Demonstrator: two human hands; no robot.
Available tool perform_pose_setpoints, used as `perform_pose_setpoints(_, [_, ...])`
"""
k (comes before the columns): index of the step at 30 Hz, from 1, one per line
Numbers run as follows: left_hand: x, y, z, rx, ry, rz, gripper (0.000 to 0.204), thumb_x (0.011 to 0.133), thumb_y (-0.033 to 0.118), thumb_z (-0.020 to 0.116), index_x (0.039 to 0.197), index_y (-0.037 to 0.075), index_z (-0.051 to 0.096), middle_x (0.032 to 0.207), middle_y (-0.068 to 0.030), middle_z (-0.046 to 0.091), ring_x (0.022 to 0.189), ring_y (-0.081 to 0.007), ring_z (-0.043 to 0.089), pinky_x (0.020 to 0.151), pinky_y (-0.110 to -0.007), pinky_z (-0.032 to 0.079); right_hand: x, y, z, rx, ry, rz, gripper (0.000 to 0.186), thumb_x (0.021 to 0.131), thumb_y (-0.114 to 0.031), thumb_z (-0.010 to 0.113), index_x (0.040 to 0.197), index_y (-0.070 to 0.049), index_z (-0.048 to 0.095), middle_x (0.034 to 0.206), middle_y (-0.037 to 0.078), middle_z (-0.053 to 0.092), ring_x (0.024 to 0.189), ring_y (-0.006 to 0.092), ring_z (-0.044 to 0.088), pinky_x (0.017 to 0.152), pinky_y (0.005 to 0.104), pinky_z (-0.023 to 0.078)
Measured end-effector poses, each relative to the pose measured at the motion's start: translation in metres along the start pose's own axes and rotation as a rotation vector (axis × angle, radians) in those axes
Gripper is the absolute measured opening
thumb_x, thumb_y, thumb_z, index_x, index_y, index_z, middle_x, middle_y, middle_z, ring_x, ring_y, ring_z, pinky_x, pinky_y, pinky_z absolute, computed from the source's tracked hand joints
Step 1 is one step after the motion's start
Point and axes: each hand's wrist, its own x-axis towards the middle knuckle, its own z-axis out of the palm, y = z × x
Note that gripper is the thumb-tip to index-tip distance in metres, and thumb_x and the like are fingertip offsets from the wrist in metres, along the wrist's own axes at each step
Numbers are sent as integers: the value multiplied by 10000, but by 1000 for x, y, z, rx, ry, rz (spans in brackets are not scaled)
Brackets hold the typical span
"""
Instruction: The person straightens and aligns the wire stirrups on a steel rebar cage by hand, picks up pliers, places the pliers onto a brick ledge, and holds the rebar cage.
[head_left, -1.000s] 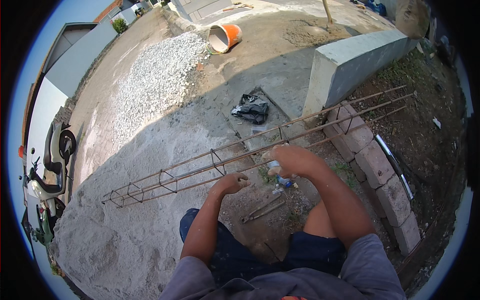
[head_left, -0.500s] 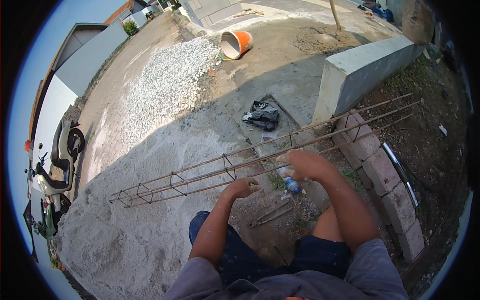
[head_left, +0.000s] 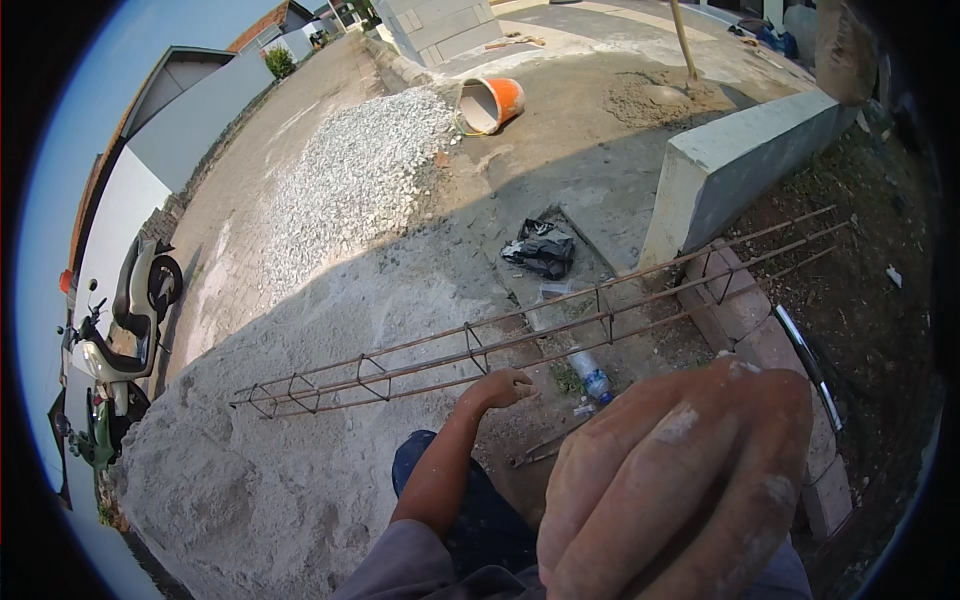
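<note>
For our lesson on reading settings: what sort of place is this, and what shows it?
Probably a small outdoor building site: a heap of pale gravel, a long rebar cage and an orange bucket on its side suggest it.

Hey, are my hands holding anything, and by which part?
It cannot be told: the left hand is by the rebar cage, no clear grip visible; the right hand is near the camera, its palm hidden.

Dusty ground (head_left: 590, 190) — on it pale gravel (head_left: 350, 180), grey sand (head_left: 220, 470), a tipped orange bucket (head_left: 508, 100), crumpled black plastic (head_left: 541, 250)
</note>
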Motion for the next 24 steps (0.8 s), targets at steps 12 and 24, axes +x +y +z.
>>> perform_pose_setpoints(12, [-5, 8, -6, -9, 7, 30, 510, 897, 467, 637, 1171, 40, 690, 1175, -215, 672, 1116, -367, 627, 949, -418, 485, 2, 39, 43, 293, 270, -389, 237, 860, -151, 734, 1019, 24, 715, 978, 191, 689, 868, 245, 686, 778, 381, 577])
perform_pose_setpoints(24, [-22, 29, -27, -70, 39, 53, 449, 897, 426, 653, 1101, 30, 713, 1097, -201, 699, 1049, -346, 655, 902, -404, 492, -23, 8, -27, -465, 162, 219, 257, 907, -201, 687, 1028, 23, 726, 957, 193, 716, 878, 223, 719, 783, 338, 590])
